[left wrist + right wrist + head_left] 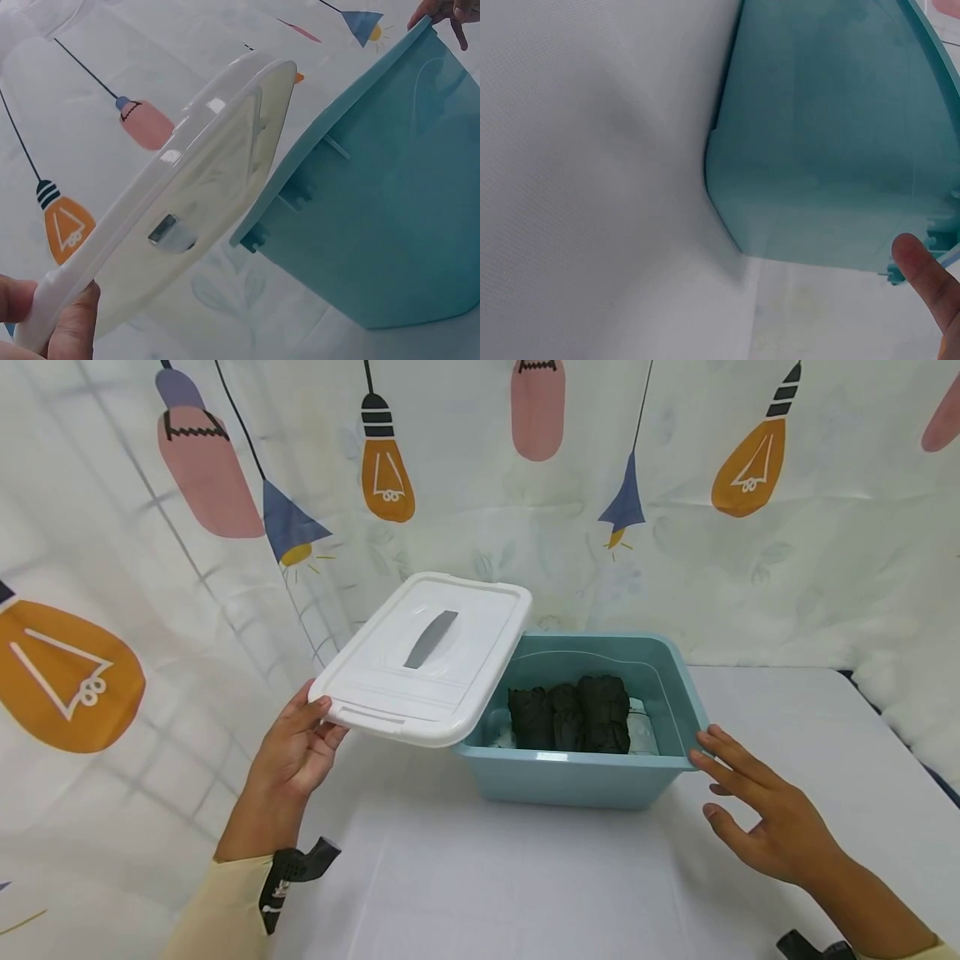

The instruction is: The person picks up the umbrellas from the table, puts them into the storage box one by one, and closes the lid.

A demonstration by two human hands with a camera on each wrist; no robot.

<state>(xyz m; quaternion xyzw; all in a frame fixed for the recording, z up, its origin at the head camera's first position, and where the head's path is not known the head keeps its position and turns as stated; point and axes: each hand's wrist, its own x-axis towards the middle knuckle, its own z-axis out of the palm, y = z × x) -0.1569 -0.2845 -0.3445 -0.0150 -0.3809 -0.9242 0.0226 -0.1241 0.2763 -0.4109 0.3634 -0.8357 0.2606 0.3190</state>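
Note:
My left hand (288,756) pinches the near left corner of a white lid (468,664), thumb on top and fingers beneath. Tilted, the lid overlaps the left end of a blue-green plastic bin (558,785) in the head view. Its pale underside and a latch (171,232) show in the left wrist view. Black rolled bundles (603,714) lie inside the bin, with pale folded cloth (641,731) beside them. At the bin's right rim, my right hand (772,818) has its extended fingertips against the edge, thumb (926,277) held apart.
The bin stands on a table with a white cover (540,877). Behind it hangs a curtain (465,485) printed with lamps and bulbs, with a wire grid (202,577) showing through at the left. White fluffy material (911,693) lies past the table's right edge.

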